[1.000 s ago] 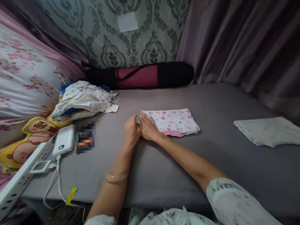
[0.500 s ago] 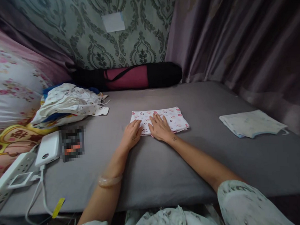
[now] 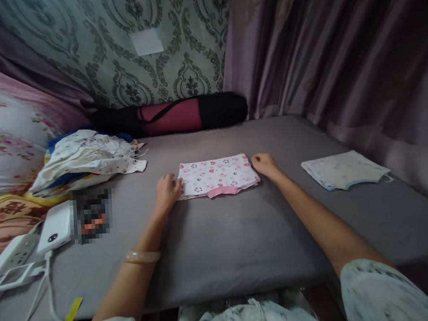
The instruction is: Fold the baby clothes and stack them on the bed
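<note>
Pink-hearted folded cloth (image 3: 217, 176) lies flat as our left hand (image 3: 167, 192) and right hand (image 3: 264, 164) rest open-fingered at its ends, gripping nothing, seemingly smoothing.

A home bedroom: grey-sheeted bed (image 3: 238, 235), floral pillow (image 3: 11, 141), damask wallpaper (image 3: 181, 53), curtain (image 3: 337, 55).
</note>
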A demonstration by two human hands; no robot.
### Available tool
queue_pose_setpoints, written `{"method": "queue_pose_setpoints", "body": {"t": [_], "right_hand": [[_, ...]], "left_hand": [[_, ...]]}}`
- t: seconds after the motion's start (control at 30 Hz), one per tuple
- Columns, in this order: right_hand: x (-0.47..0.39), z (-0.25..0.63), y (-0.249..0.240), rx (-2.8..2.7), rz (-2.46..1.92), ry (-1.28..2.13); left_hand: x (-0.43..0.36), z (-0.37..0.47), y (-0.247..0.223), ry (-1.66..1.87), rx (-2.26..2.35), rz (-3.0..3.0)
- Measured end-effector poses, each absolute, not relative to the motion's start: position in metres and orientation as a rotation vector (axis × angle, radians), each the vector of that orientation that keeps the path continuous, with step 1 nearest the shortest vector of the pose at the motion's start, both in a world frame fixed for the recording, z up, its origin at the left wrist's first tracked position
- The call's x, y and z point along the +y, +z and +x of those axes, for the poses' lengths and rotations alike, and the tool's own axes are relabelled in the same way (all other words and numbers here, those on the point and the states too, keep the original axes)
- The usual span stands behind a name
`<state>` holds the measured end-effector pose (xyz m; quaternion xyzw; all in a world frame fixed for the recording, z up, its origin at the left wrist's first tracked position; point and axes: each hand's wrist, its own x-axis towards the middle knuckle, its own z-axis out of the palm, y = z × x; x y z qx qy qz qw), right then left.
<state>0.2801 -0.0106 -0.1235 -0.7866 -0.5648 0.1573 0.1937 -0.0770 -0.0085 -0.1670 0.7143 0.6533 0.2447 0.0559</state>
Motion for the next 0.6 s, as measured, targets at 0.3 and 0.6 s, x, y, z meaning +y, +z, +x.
{"method": "queue_pose_setpoints", "body": {"t": [0.3,0.6], "right_hand": [[-0.01,0.286,-0.132,-1.563,-2.268,0.79],[0.002,0.279,-0.134,-1.421,-2.155,1.001]], "left_hand": [[0.005,-0.062,-0.135,0.391,2.063,1.764],[0.01,-0.055,-0.136,0.493,1.967,1.448]]}}
